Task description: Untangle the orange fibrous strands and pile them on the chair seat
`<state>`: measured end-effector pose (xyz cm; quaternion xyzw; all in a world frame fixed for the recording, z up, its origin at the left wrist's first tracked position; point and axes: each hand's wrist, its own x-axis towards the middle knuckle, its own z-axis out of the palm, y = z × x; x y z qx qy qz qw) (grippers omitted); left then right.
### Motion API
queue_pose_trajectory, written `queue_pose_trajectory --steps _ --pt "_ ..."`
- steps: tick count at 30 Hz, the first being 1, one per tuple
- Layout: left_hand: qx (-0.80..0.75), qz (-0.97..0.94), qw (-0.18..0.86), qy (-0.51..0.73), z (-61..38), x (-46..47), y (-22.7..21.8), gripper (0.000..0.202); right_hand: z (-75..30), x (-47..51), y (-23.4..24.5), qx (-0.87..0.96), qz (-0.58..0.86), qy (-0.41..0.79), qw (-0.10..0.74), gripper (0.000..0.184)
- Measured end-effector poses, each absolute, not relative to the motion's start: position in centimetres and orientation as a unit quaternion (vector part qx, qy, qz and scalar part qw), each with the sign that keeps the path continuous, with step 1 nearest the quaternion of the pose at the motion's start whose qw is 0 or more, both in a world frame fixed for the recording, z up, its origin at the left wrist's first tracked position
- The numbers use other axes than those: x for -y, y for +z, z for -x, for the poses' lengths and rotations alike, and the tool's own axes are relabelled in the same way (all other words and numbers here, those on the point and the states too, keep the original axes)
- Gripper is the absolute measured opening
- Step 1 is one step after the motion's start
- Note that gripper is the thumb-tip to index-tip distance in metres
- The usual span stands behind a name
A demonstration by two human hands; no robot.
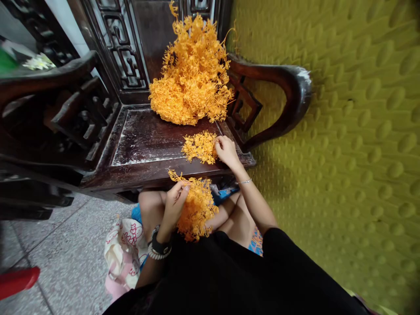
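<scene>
My left hand (175,199) is closed around a bunch of orange plastic sprigs (197,210) held over my lap. My right hand (225,151) reaches onto the seat of a dark carved wooden chair (144,140). Its fingers are pinched on a small heap of the same orange sprigs (199,146) near the seat's front right corner. A much larger pile of orange sprigs (192,74) leans against the chair's back. I wear a thin bracelet on the right wrist and a dark watch with a beaded band on the left.
A yellow-green padded wall (344,131) with raised bumps runs along the right. The chair's curved armrest (282,83) juts out beside my right hand. A printed fabric bag (123,249) lies on the speckled floor at my left, and a red object (16,280) sits at the lower left edge.
</scene>
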<state>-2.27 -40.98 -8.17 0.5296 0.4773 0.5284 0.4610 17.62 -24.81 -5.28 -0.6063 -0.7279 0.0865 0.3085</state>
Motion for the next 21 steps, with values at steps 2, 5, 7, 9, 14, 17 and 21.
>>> queue_pose_trajectory --steps 2,5,7,9,14,17,21 --pt "-0.481 -0.509 0.481 0.527 2.2 40.9 -8.2 0.021 -17.6 24.6 -6.0 0.729 0.619 0.093 0.276 0.021" --pt "-0.496 -0.472 0.499 0.531 2.2 40.6 -8.4 0.022 -18.0 24.7 -6.4 0.722 0.628 0.090 0.276 0.022" --pt "-0.498 -0.455 0.506 0.537 2.2 40.4 -8.5 0.022 -18.2 25.3 -6.1 0.710 0.619 0.077 0.327 0.026" --pt "-0.491 -0.450 0.511 0.543 2.1 40.3 -8.6 0.021 -18.0 26.5 -5.4 0.692 0.578 0.063 0.427 0.030" --pt "-0.485 -0.473 0.485 0.553 2.0 40.3 -8.2 0.021 -15.8 32.2 -3.5 0.758 0.398 0.289 0.429 0.022" --pt "-0.479 -0.496 0.470 0.552 1.9 40.5 -7.8 0.021 -14.1 35.3 -3.4 0.762 0.351 0.406 0.362 0.026" --pt "-0.478 -0.523 0.447 0.546 1.7 41.0 -7.4 0.022 -12.9 36.5 -3.8 0.733 0.381 0.391 0.406 0.025"
